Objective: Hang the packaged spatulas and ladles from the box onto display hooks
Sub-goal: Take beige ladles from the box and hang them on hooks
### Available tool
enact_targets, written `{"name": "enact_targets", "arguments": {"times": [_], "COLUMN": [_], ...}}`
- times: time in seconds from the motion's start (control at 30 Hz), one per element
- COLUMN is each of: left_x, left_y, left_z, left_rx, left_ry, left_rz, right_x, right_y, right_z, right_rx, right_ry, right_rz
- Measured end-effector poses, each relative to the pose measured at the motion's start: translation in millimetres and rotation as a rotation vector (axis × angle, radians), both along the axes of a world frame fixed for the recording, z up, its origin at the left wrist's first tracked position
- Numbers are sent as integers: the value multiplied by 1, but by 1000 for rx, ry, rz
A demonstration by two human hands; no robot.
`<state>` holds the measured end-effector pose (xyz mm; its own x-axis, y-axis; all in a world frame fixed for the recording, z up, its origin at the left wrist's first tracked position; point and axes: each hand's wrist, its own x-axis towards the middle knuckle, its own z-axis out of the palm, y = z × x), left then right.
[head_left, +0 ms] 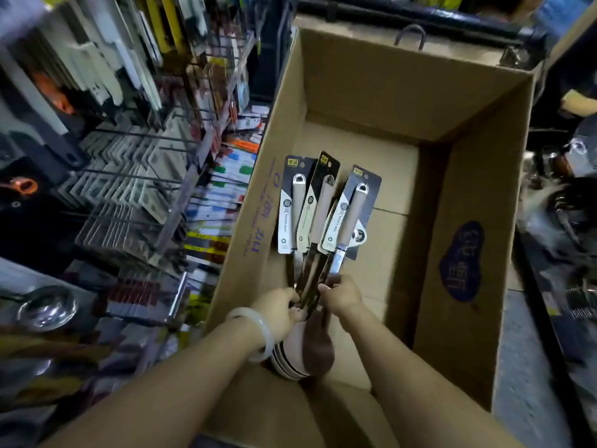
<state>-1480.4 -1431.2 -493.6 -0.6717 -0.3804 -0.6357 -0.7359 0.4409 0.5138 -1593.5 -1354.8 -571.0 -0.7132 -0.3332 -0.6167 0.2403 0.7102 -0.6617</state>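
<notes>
Head view: both hands over open cardboard box [478, 195]. Left hand [277, 310], bracelet on wrist, curled round metal shafts of bundle of packaged ladles [318, 227]; right hand [342, 294] pinches same shafts just beside it. Bowls nested below hands, carded handles fanned away, hang holes outermost, likely gathered so for lifting out and hooking. Box otherwise looks bare inside. Display hooks [135, 176] to left, loaded with other packaged goods. Nothing from bundle hung yet.
</notes>
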Motion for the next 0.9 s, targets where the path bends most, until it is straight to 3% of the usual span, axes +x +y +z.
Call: {"name": "enact_targets", "arguments": {"times": [0.13,0.37,0.57,0.73,0.9], "left_x": [-7,-49,-75,-65,-66], "left_y": [-8,-9,-5,-21,-30], "left_z": [-8,22,42,33,14], "left_rx": [84,182,343,307,453], "left_ry": [8,177,444,394,335], "left_rz": [100,251,564,681,791], "right_x": [-8,-30,-22,-11,1], "right_y": [10,14,-13,-18,-9], "right_z": [-6,56,89,70,44], "right_rx": [-3,-363,-450,-426,-392], "right_ry": [51,-26,9,-38,-96], "right_rz": [-85,-178,-35,76,107]}}
